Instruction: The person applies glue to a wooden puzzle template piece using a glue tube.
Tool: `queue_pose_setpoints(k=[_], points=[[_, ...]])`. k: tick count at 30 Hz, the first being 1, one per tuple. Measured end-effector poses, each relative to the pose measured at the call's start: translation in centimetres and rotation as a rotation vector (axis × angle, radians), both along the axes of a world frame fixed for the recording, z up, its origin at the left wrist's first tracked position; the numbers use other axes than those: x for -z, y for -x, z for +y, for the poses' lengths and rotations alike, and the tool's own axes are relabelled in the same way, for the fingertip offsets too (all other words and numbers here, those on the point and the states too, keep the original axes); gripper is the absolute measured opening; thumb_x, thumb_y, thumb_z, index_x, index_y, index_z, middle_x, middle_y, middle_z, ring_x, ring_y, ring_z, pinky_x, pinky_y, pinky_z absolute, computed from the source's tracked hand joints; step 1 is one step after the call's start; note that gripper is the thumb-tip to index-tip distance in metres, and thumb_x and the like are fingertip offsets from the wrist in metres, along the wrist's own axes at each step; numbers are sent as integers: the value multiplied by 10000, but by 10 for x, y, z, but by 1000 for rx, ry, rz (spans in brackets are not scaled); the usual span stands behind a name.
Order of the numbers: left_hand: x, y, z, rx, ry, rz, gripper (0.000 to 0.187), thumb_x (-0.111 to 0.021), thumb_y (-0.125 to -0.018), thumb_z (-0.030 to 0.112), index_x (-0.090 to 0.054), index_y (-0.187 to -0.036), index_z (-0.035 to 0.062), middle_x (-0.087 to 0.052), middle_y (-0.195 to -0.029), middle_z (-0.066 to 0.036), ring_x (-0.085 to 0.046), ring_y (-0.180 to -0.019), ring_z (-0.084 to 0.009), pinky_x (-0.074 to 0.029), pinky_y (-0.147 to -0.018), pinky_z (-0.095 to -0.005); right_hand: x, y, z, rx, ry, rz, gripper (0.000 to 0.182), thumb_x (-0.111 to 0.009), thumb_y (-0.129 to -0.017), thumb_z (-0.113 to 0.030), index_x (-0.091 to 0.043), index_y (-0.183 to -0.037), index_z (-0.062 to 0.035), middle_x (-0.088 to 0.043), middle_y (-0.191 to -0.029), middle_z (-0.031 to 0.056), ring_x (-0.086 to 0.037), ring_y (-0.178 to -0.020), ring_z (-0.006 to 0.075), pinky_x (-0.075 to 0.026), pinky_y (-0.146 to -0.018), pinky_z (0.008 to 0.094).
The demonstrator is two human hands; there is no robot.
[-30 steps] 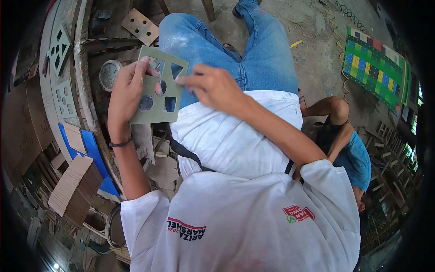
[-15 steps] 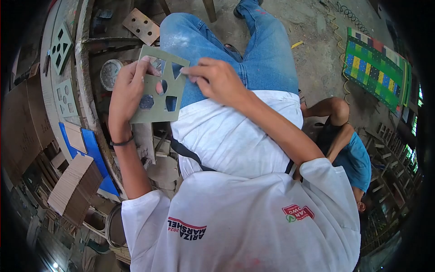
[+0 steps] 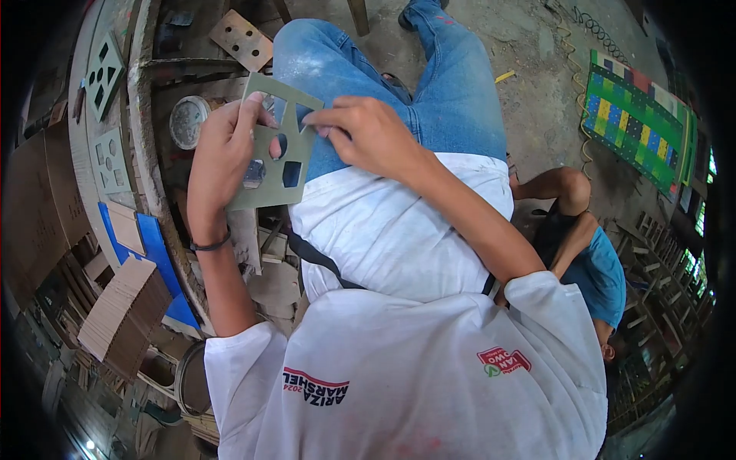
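A grey-green board (image 3: pixel 274 195) with several shaped cut-outs is held upright at a tilt above my lap. My left hand (image 3: pixel 224 149) grips its left side, the thumb on the near face and a fingertip showing through the round hole. At the board's right edge, my right hand (image 3: pixel 369 136) is closed, its fingertips at the triangular cut-out near the upper right corner. Whatever those fingers pinch, if anything, is too small to make out.
Two similar boards, one dark-holed (image 3: pixel 103 77) and one paler (image 3: pixel 112 162), lie on the ledge to the left. Nearby are a round tin (image 3: pixel 188 123), a brown holed board (image 3: pixel 241 42) and cardboard (image 3: pixel 126 307). Another person (image 3: pixel 598 268) sits right; green panels (image 3: pixel 632 119) lie beyond.
The board and my left hand have shifted slightly right, and the board has turned a little. My right hand stays at the triangular cut-out with a small shift of the fingers.
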State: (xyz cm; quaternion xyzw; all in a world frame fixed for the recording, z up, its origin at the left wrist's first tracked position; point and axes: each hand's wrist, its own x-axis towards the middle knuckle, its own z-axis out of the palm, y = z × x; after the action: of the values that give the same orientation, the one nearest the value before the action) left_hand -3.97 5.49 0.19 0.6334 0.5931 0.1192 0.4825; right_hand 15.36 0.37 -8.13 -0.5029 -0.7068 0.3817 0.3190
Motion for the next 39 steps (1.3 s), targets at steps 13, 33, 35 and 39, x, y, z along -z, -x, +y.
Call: queue_pose_setpoints(k=[13, 33, 35, 39], points=[[-14, -21, -6, 70, -76, 110, 417, -461, -992, 281, -606, -788, -52, -584, -573, -102, -561, -527, -150, -431, -565, -309, 0, -9, 3, -31, -8, -89, 258, -589, -771, -50, -736, -979, -90, -653, -809, 156, -647, -745, 352, -527, -683, 443], [-45, -4, -27, -177, -142, -211, 451, -389, -1028, 279, -652, -892, -61, -654, -753, -82, -594, -723, -127, -460, -710, -256, -42, -33, -27, 116, 349, 504, 278, -652, -838, -8, -690, -1111, -40, -705, -1039, 50, -638, -890, 89, -503, -781, 213], [-42, -3, -29, -248, -226, -247, 434, -399, -1030, 268, -671, -961, -63, -675, -875, -92, -609, -805, -134, -465, -774, -255, -49, -36, -26, 153, 307, 528, 263, -658, -835, -6, -694, -1094, -32, -708, -1018, 52, -637, -886, 87, -501, -780, 211], [-29, -18, -35, -320, -296, -248, 344, -463, -1011, 220, -672, -976, -50, -673, -945, -83, -601, -887, -126, -452, -842, -256, -52, -42, -24, 210, 207, 523, 208, -671, -829, 3, -707, -1034, -13, -715, -987, 62, -635, -866, 78, -495, -769, 204]])
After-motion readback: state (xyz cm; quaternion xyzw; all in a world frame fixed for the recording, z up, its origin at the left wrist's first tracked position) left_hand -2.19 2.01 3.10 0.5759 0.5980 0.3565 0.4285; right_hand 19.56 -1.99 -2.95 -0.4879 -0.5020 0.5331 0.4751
